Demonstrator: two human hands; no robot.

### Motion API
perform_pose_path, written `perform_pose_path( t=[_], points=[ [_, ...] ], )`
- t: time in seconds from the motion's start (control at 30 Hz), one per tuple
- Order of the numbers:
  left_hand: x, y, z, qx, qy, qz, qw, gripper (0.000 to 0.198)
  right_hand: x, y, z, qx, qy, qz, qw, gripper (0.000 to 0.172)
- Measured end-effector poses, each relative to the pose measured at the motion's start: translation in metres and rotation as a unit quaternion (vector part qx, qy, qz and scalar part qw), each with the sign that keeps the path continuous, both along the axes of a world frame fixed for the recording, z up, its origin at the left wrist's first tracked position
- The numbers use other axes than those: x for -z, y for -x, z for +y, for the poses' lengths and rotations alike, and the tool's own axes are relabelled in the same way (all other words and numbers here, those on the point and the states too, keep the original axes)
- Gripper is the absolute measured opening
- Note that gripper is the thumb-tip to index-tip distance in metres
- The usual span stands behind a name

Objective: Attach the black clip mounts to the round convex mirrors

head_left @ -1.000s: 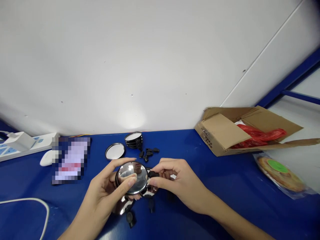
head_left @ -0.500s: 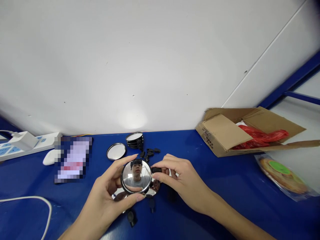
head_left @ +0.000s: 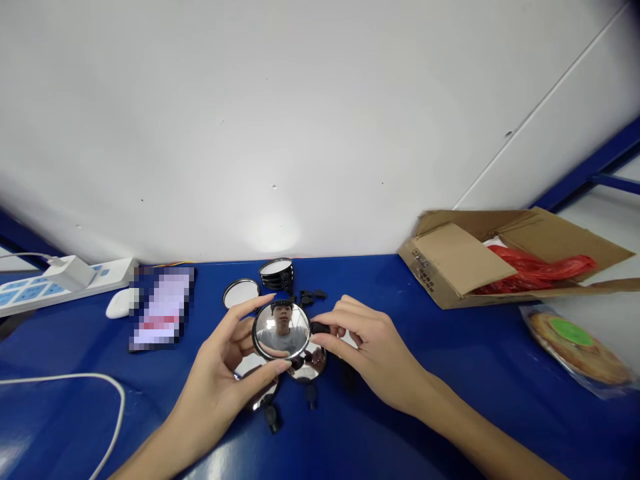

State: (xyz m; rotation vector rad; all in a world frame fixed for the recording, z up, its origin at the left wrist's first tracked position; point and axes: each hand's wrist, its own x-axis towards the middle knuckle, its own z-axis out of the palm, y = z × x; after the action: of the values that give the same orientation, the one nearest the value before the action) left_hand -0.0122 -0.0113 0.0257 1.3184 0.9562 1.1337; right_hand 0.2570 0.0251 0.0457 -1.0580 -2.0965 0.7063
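Blue worktop (head_left: 400, 427) under a shiny round mirror (head_left: 282, 330) held in two hands.
The left hand (head_left: 215, 363) has its fingers around the dark rim of the round mirror, and the fingers of the right hand (head_left: 373, 337) pinch a small black piece (head_left: 321, 328) by the mirror's right edge; I cannot tell if piece and mirror are joined. To do this well, hold the rim still, keep skin off the smooth glass so it gets no smudges, and line the black piece up straight with the edge. Behind the round mirror is a neat stack of mirrors (head_left: 277, 268), and far to its right a stiff cardboard box (head_left: 465, 260) holds crinkly red plastic (head_left: 540, 267).
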Motion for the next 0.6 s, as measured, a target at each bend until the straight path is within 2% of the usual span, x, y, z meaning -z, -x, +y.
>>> perform_pose_path(
  t=[0.23, 0.6],
  points=[
    [-0.005, -0.004, 0.0, -0.045, -0.043, 0.004, 0.998, 0.062, 0.003, -0.002, 0.001, 0.008, -0.071, -0.003, 0.997, 0.015],
    [-0.011, -0.006, -0.003, -0.068, 0.002, 0.009, 0.998, 0.059, 0.001, -0.001, 0.0, 0.026, -0.082, -0.008, 0.996, 0.019]
  ],
)
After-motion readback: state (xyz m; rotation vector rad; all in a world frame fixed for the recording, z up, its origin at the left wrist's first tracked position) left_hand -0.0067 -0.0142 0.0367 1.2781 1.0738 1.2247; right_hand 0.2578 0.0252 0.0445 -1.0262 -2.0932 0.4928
